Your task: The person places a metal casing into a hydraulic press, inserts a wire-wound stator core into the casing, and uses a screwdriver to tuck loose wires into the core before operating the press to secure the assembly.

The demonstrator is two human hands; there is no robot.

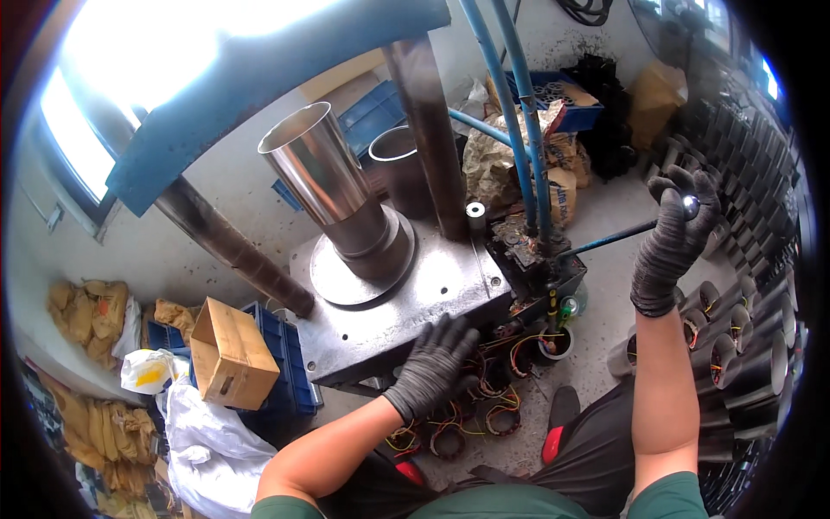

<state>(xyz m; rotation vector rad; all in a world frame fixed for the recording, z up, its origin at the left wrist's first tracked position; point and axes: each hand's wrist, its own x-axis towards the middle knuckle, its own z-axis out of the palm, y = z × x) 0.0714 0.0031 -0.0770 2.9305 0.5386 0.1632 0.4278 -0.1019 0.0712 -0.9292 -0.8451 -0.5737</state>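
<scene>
My right hand (673, 246), in a dark grey knit glove, is closed round the end of a lever (609, 236); its shiny ball knob (690, 203) shows between the fingers. The lever runs left to a valve block (523, 246) beside the press. My left hand (435, 362), gloved alike, lies with fingers stretched out at the front edge of the steel press bed (398, 311), holding nothing. On the bed stands a shiny open-topped metal cylinder (316, 169), set over a stepped round fixture (380, 259). A darker tube (402, 169) stands behind it.
A blue press beam (285, 82) spans overhead between two steel columns (432, 138). Wound stators (501, 419) with coloured wires lie on the floor below the bed. Metal tubes (748, 342) are stacked at right. A cardboard box (233, 355) sits on blue crates at left.
</scene>
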